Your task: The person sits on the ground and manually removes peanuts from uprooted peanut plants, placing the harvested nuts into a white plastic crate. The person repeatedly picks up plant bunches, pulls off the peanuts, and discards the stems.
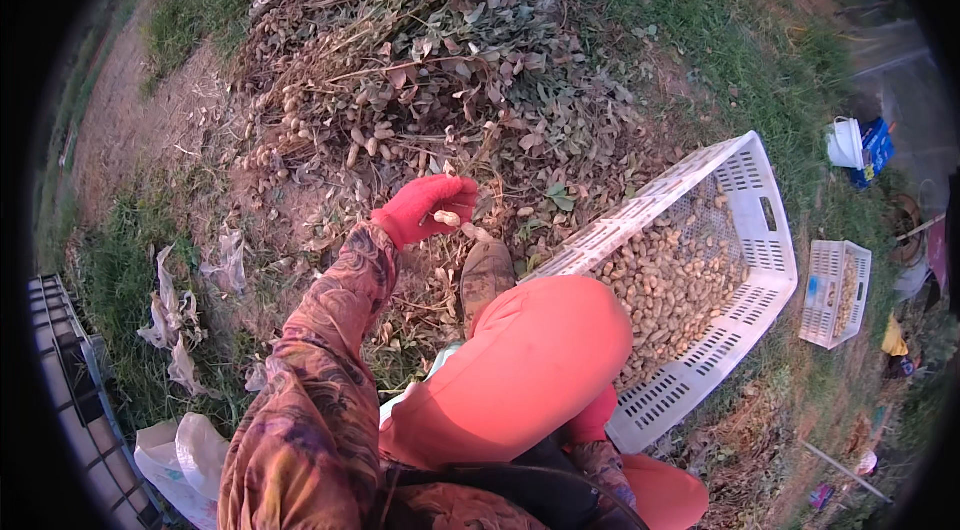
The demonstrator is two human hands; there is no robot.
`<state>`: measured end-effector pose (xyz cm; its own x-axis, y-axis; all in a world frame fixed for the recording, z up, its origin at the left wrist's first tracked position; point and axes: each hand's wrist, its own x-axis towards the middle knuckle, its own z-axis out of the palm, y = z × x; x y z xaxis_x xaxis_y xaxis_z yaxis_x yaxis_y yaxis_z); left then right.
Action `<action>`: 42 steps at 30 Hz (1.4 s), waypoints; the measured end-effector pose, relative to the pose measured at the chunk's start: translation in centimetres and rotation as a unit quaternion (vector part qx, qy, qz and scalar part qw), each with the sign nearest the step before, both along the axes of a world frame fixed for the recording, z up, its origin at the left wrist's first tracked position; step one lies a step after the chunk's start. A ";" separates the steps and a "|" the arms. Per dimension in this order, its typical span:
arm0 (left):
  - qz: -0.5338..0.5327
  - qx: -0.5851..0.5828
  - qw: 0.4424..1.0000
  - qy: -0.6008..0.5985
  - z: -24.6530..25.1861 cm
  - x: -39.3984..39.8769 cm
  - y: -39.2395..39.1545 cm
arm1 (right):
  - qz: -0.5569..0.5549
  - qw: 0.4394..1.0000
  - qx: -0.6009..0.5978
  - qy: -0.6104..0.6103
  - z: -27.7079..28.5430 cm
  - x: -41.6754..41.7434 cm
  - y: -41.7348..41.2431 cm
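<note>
My left hand [429, 209], in a red glove, is curled around a peanut pod [447, 218] that shows at its palm side. A second pod [477, 233] appears just beyond it, above the toe of my shoe [487, 271]; whether the hand touches that one is unclear. My right hand [594, 416], also red-gloved, is mostly hidden behind my raised knee [555, 327], beside the wall of a white slotted plastic crate [675, 399]. Loose peanuts [667, 275] cover the crate's bottom. Ahead lies a heap of pulled peanut plants [420, 42], with pods [367, 144] still attached.
A smaller white crate [819, 297] stands in the grass farther right, below a white bucket [845, 142]. Torn plastic film [169, 305] litters the ground at left. A plastic bag [184, 459] and a metal-framed cage [82, 410] are at lower left.
</note>
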<state>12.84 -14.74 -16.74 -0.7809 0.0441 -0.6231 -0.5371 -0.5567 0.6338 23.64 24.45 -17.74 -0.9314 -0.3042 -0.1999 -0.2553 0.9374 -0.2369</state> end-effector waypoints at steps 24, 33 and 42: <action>-0.190 0.033 0.918 0.348 24.3 -10.0 25.0 | -0.146 0.827 -0.506 0.197 24.8 -11.5 -1.3; -0.223 0.250 0.899 0.281 21.3 -10.6 28.9 | -0.363 0.769 -0.524 -0.050 18.0 -8.3 1.4; -0.256 -0.015 0.881 0.398 20.0 -9.6 27.8 | -0.291 0.718 -0.632 -0.009 22.1 -8.9 -1.3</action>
<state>3.22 13.04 3.26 -0.8538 0.5097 0.1059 -0.0916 -0.3474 0.9332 14.71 23.13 4.34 -0.9749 0.1865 -0.1215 0.1077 -0.0825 -0.9908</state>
